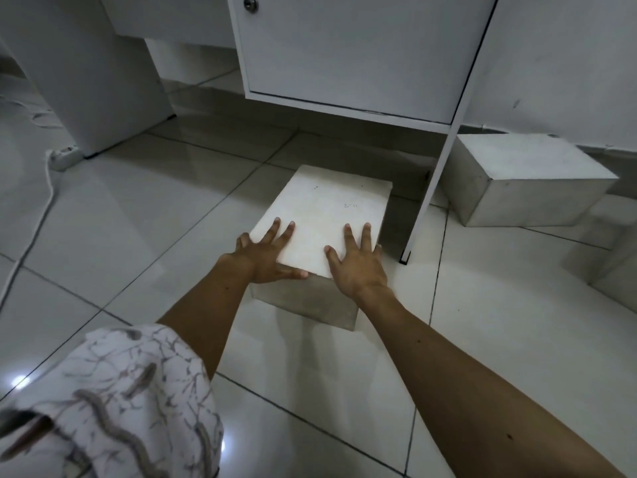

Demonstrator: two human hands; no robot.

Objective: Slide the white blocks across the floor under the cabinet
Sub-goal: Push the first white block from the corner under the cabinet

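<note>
Pressing flat on near top edge of white rectangular stone-like block (324, 219): left hand (265, 257) and right hand (358, 263), fingers spread, palms down, nothing gripped. Block on glossy grey tile floor (138, 219), just before white metal cabinet (344, 53) at 12 o'clock. Second white block (527, 177) at 2 o'clock, beyond cabinet leg (431, 188).

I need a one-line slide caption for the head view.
Both bare hands, left hand and right hand, pressing flat on a white rectangular block before the white cabinet.

Both forearms are bare; a white sleeve (113, 401) with grey-brown branching print covers the left upper arm.
</note>
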